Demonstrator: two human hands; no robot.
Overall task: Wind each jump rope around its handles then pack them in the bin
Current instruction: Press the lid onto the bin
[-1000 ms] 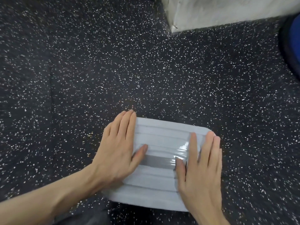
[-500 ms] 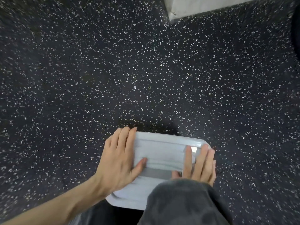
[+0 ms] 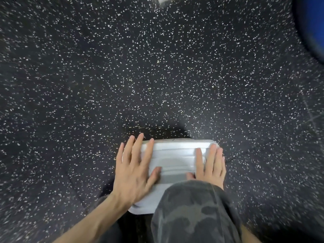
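Observation:
A white ribbed lid covers the bin, which sits on the dark speckled floor near the bottom middle of the head view. My left hand lies flat on the lid's left side, fingers straight and spread. My right hand lies flat on the lid's right side, fingers straight and together. Both palms press on the lid. No jump rope is visible; the bin's inside is hidden under the lid.
My knee in grey camouflage trousers covers the lid's near right part and my right wrist. A blue and black rounded object sits at the top right edge. A pale block corner shows at the top.
The view has tilted and pulled nearer, so the bin sits lower in frame and my knee has come in over the lid. Both hands stay flat on the lid.

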